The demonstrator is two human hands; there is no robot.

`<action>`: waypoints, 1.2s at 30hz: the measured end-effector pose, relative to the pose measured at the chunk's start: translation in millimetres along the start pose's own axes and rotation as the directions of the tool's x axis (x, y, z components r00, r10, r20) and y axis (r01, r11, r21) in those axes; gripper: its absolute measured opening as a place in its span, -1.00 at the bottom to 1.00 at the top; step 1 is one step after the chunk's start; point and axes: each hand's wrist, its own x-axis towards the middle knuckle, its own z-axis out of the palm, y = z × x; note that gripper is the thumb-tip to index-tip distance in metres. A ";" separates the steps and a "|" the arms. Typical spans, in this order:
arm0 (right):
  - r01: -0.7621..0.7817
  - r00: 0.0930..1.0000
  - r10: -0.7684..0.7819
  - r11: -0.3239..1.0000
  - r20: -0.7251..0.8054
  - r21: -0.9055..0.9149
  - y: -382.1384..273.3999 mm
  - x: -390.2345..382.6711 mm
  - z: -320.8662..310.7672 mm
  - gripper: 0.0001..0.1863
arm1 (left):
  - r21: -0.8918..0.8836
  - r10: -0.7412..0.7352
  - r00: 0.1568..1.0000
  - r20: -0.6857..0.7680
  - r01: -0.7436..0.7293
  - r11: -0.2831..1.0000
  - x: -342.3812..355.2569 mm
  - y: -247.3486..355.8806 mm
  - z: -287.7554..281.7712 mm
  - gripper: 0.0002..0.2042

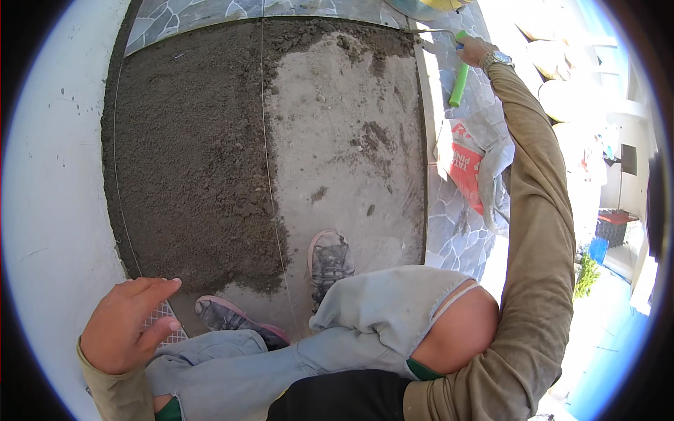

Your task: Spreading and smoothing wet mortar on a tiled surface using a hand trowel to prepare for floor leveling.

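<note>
At the far right, my right hand is closed around the upper part of a green-handled tool. A thin bent metal end of it points left over the edge of the mortar bed; its exact kind does not show clearly. Dark, damp, crumbly mortar covers the left part of the floor strip and its far edge. To its right lies bare grey concrete with scattered crumbs. My left hand hovers at the near left by the white wall, thumb and fingers apart, holding nothing.
A taut string runs lengthwise over the mortar, with another beside the wall. A red-and-white sack lies on stone-patterned tiles at right. A round container stands at the far edge. My shoes rest on the concrete.
</note>
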 end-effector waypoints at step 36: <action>-0.213 0.927 0.334 0.093 0.171 0.973 -162.3 -105.8 140.2 -0.56 | 0.080 0.158 0.973 -0.166 -0.146 0.986 -35.9 -1.2 7.4 -0.50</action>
